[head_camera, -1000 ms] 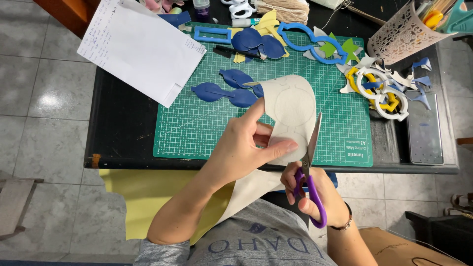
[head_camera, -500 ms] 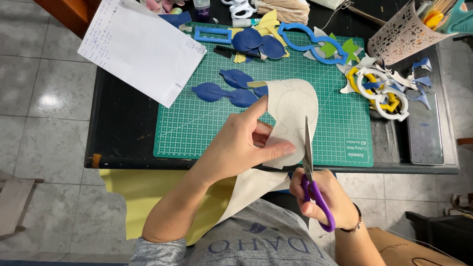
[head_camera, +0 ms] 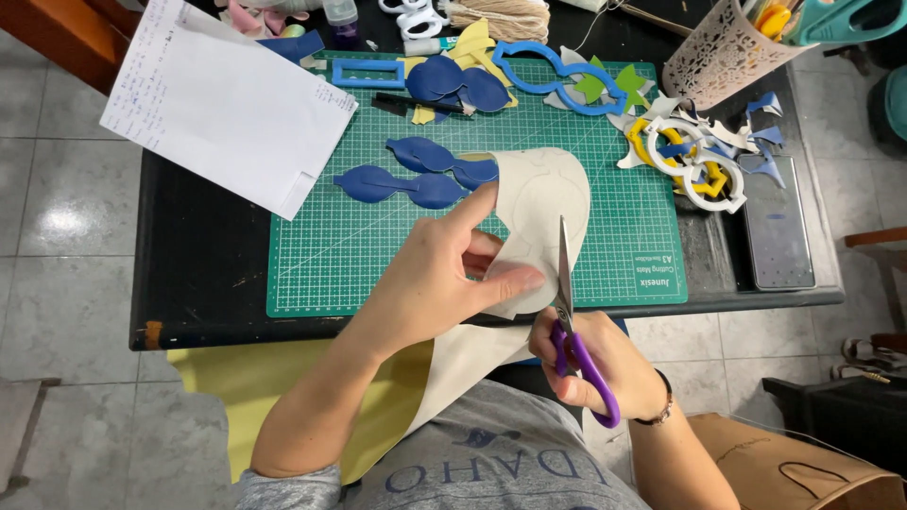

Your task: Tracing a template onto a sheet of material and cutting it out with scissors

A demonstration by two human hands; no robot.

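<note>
Head | left hand (head_camera: 444,283) grip pinches cream sheet (head_camera: 539,203) | right hand (head_camera: 590,364) grip holds scissors (head_camera: 570,316) beside it

A single head-worn camera looks almost straight down from above the person's own chest, close over the hands (head_camera: 453,283). It faces the near edge of the dark surface (head_camera: 203,274), with the floor tiles showing at both sides.
</note>
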